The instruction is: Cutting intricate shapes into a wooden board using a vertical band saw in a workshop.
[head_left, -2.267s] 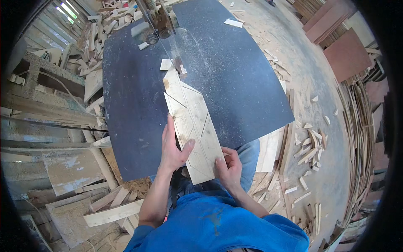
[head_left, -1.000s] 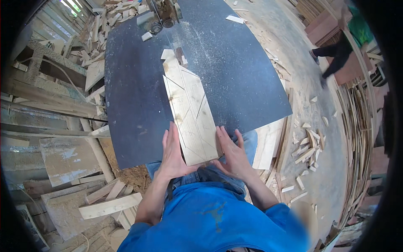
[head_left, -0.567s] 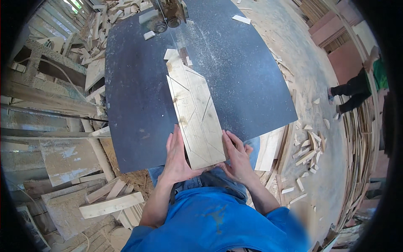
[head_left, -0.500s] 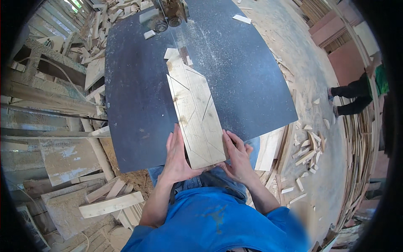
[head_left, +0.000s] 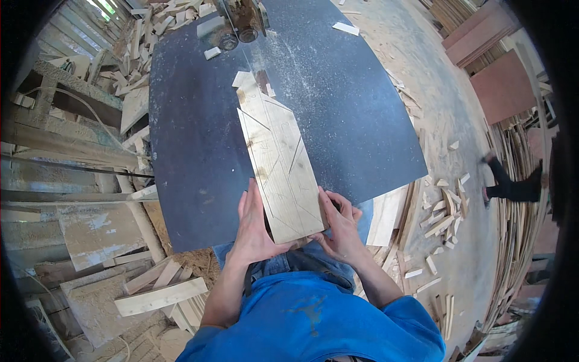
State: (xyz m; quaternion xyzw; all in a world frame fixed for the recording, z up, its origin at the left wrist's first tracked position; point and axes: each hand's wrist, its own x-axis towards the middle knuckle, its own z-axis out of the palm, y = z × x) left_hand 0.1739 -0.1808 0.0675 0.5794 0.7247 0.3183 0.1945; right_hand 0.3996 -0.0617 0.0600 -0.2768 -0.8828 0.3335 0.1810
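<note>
A pale wooden board (head_left: 283, 175), marked with pencil lines and slanted cuts, lies lengthwise on the dark saw table (head_left: 199, 145). Its far end reaches toward the thin blade of a band saw, whose guide wheels (head_left: 248, 34) show at the top. At the board's near left corner my left hand (head_left: 254, 226) is closed, fingers along the side edge and thumb at the end. Opposite it, my right hand (head_left: 341, 224) grips the near right corner with bent fingers. A small offcut (head_left: 269, 90) lies beside the board's far end.
Loose offcuts lie on the table, a white strip (head_left: 345, 28) and a small block (head_left: 212, 53). Scrap wood (head_left: 446, 211) litters the floor at right, with stacked boards (head_left: 509, 223) beyond. A person (head_left: 512, 184) walks at far right. Dusty timbers (head_left: 84, 145) stand at left.
The person at far right has moved nearer along the stacked boards. My view has shifted slightly; both hands keep their hold on the board, with no clear movement of it.
</note>
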